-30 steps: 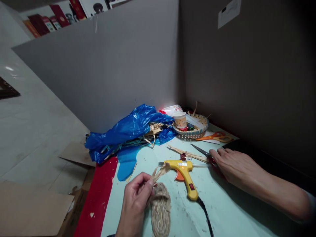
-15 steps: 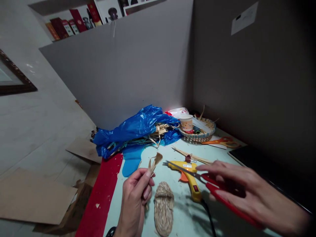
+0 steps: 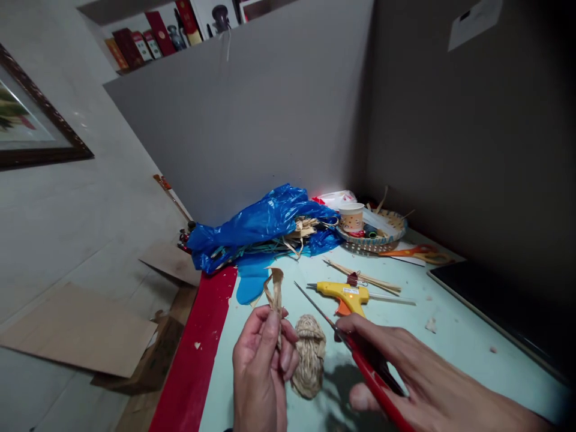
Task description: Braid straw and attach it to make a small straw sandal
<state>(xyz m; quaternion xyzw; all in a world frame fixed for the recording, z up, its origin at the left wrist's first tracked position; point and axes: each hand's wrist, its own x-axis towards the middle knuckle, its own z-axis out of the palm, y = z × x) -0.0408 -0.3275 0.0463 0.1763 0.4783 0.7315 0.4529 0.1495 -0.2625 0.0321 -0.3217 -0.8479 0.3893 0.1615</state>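
Note:
Between the thumb and fingers of my left hand (image 3: 265,360) is pinched a dry, tan strip of husk (image 3: 275,291), its folded top standing up above the fingertips. My right hand (image 3: 405,366) grips red-handled scissors (image 3: 366,363). Their dark blades look closed and point up and left, a short way right of the strip and apart from it. Beneath and between my hands lies a small woven slipper-shaped sole (image 3: 309,357) with a band across it, partly behind my left fingers. Past the scissors rests a yellow glue gun (image 3: 344,293) with an orange trigger.
A blue plastic bag (image 3: 265,216) with dry husk spilling out lies at the back. Beside it stand a basket (image 3: 373,245) with a paper cup (image 3: 351,217), then orange scissors (image 3: 423,254). Bundled straws (image 3: 369,279) lie behind the glue gun. A dark flat panel (image 3: 499,312) borders the right.
My right hand and the scissors have moved down and left, the blades now nearer the husk strip. My left hand has turned the strip more upright. The camera view has shifted slightly left.

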